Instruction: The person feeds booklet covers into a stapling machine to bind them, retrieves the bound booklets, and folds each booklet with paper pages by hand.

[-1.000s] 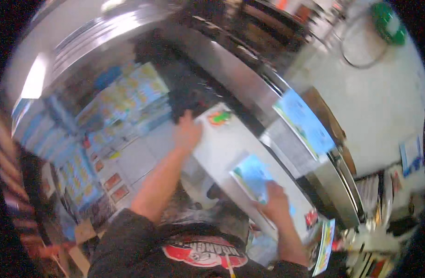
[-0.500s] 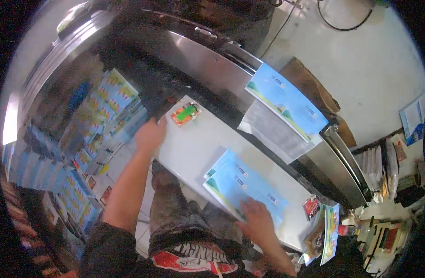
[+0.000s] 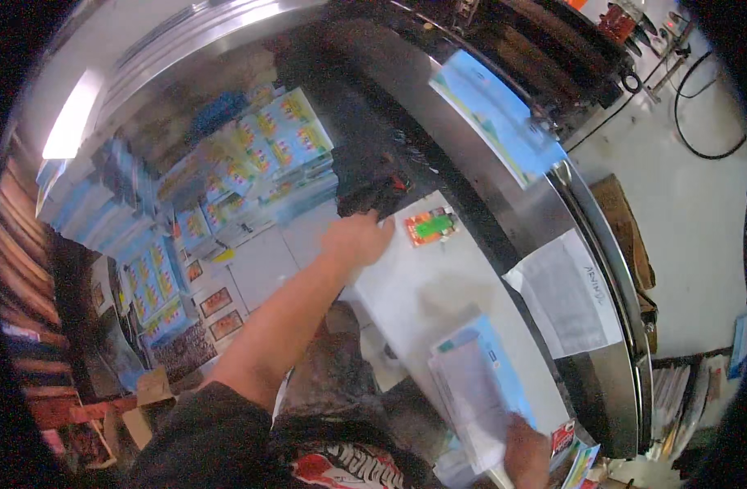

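Observation:
My left hand is at the short far-left edge of a narrow white tabletop, its fingers closed over the edge. Toward the near end, my right hand, blurred by motion, grips the side of a pale paper sheet, which is turned so that its whitish side faces up. Under it, a blue printed sheet shows along one side. A small orange packet lies beyond my left hand, with a bright green lighter-like item on top.
Piles of printed booklets stand on the floor at left. A blue printed sheet and a whitish sheet with handwriting lie along a metal ledge behind the table. A red packet sits at the near-right end.
The view has swung left, shifting the scene to the right. My right hand, earlier flat on the blue sheets, now holds a sheet with its pale side up. My left hand stays at the table edge.

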Demonstrator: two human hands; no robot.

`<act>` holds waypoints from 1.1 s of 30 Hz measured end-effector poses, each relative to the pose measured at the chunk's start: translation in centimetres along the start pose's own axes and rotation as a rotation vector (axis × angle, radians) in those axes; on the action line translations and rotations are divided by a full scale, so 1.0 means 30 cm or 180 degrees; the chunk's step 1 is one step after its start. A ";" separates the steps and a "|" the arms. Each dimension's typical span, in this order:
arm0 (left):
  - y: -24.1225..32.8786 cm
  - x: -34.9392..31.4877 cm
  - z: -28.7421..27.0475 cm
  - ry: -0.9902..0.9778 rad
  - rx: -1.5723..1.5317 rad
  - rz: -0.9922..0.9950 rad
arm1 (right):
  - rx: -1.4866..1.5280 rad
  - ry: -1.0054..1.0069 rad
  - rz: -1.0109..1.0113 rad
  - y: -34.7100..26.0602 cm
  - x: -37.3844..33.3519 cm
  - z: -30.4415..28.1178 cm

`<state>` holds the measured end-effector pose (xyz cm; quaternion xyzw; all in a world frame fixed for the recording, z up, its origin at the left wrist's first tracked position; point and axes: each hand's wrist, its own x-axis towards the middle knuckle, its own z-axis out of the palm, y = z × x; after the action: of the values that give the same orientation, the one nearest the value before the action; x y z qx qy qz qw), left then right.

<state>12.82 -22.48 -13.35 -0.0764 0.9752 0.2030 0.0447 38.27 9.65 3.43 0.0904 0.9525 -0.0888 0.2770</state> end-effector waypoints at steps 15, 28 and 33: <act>0.038 -0.007 -0.040 -0.0170 -0.0133 -0.0064 | -0.0903 0.4583 -0.0757 0.287 0.589 -0.698; -0.017 0.010 0.020 0.0181 -0.0043 -0.0078 | -0.0421 0.1170 -0.0678 0.055 0.274 0.165; 0.020 -0.005 -0.020 -0.0015 0.0010 0.0046 | -0.0735 0.0921 -0.0793 -0.013 0.095 0.296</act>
<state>12.82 -22.16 -12.56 -0.0688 0.9759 0.2021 0.0458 40.37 7.67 -5.45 -0.0484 0.9900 0.0012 0.1328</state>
